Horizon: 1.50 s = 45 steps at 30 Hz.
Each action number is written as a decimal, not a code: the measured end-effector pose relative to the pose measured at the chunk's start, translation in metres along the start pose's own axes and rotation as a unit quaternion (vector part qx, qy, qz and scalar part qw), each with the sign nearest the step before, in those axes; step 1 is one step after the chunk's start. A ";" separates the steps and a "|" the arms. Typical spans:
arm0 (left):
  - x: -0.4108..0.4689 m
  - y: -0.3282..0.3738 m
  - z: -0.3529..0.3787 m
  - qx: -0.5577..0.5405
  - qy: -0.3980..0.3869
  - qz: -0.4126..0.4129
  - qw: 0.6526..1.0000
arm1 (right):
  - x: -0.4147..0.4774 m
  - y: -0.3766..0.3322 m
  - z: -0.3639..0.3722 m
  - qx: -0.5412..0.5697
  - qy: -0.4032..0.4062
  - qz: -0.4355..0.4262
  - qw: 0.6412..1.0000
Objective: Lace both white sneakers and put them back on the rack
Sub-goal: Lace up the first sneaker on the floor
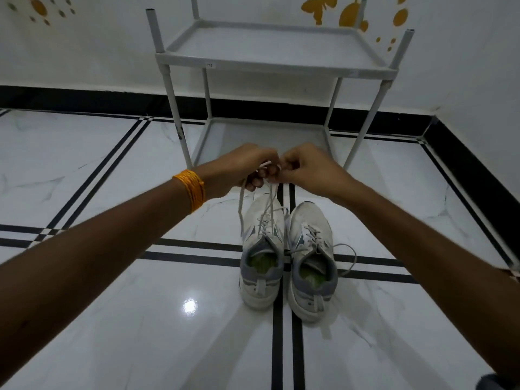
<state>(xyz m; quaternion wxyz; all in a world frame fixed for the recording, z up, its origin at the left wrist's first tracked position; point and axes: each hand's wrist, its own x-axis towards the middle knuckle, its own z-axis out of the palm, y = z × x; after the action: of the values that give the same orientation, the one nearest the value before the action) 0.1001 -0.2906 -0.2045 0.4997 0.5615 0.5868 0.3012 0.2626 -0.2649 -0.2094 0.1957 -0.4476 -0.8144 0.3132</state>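
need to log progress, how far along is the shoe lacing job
Done: both sneakers look threaded through their eyelets. In hand: the left hand and right hand hold the left sneaker's lace ends up, apparently tying them. Left: the right sneaker's lace hangs loose, and both go on the rack.

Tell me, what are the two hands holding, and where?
Both the left hand and right hand pinch the free ends of the left white sneaker's pale lace, above its toe.
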 end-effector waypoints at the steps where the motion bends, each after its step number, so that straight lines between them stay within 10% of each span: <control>1: -0.001 -0.001 -0.001 -0.013 -0.002 0.008 1.000 | 0.000 0.003 -0.001 0.023 0.005 0.000 1.000; 9: -0.003 -0.021 0.006 0.120 0.017 0.057 0.991 | -0.004 -0.045 -0.042 0.321 0.026 0.002 0.947; 14: 0.009 -0.028 0.028 0.368 0.271 0.259 0.851 | 0.014 -0.054 -0.033 0.455 0.070 -0.009 0.888; 21: 0.000 -0.041 0.022 0.384 0.285 0.330 0.813 | 0.033 0.014 0.005 0.579 0.101 0.222 0.778; 25: 0.001 -0.024 0.012 0.108 0.162 -0.006 0.981 | 0.020 0.027 0.022 0.461 0.017 0.291 0.838; 28: 0.002 -0.005 -0.003 -0.102 0.025 -0.190 0.976 | 0.006 0.016 0.018 0.273 0.035 0.188 0.943; 32: 0.005 -0.008 -0.003 -0.207 0.010 -0.175 0.963 | -0.005 -0.011 0.007 0.168 0.014 0.052 0.984; 40: 0.006 -0.017 0.001 -0.264 0.030 -0.137 0.954 | -0.009 -0.004 0.002 0.147 -0.042 0.081 0.985; 45: 0.005 -0.053 -0.014 0.082 0.195 -0.039 0.977 | -0.005 0.037 -0.007 0.017 0.035 0.148 0.988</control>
<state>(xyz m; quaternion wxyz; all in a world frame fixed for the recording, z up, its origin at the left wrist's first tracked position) 0.0684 -0.2929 -0.2496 0.3389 0.5077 0.7173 0.3359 0.2917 -0.2515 -0.2294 0.1830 -0.5702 -0.7265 0.3370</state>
